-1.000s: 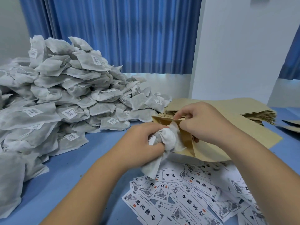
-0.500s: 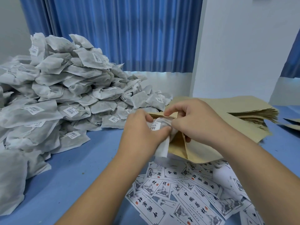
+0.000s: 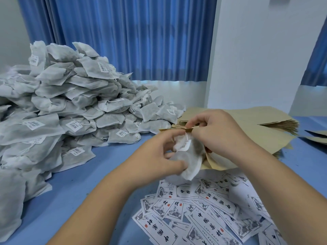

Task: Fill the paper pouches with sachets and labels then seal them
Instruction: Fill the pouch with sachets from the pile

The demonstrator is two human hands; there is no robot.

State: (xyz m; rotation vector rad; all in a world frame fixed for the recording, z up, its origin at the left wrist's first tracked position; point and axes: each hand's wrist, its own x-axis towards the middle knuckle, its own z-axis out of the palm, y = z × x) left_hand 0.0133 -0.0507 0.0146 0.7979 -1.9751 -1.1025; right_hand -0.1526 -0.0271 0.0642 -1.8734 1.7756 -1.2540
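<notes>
Sachet (image 3: 190, 157), white and crumpled, sits at the mouth of a tan paper pouch (image 3: 219, 163). The left hand (image 3: 159, 156) grips it with curled fingers and thumb, while the right hand (image 3: 219, 133) pinches the pouch's upper edge. Printed labels (image 3: 203, 211) lie scattered just below, a stack of flat pouches (image 3: 261, 119) behind, and a heap of sachets (image 3: 70, 103) to the left, all on a blue table (image 3: 79, 191). Blue curtains (image 3: 123, 41) and a white wall (image 3: 256, 50) stand beyond.

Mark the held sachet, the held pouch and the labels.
sachet (image 3: 192, 157): head view, on its white mesh body.
pouch (image 3: 217, 163): head view, on its brown wall right of the sachet.
labels (image 3: 208, 209): head view, on a printed slip mid-pile.
</notes>
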